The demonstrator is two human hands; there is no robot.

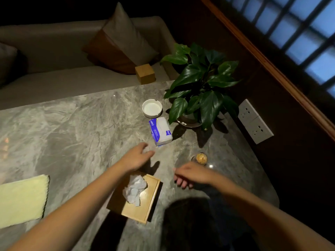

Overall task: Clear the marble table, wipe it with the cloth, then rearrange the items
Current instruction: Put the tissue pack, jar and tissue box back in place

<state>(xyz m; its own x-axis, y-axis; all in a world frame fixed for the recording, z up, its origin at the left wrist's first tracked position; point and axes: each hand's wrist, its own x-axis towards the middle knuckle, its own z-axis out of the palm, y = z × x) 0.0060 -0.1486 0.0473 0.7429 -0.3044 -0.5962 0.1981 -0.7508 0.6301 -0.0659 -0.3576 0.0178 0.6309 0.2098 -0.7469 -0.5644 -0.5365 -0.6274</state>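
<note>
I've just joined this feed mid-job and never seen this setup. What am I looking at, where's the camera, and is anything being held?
There is no machine here: a person works with bare hands. The one picture comes from a camera on their head, looking down. The left hand and right hand hover over a marble table, and both look empty. On the table lie a yellow cloth, a wooden tissue box, a tissue pack, a white ashtray, a potted plant and a small jar. A wooden block sits on the sofa behind.
</note>
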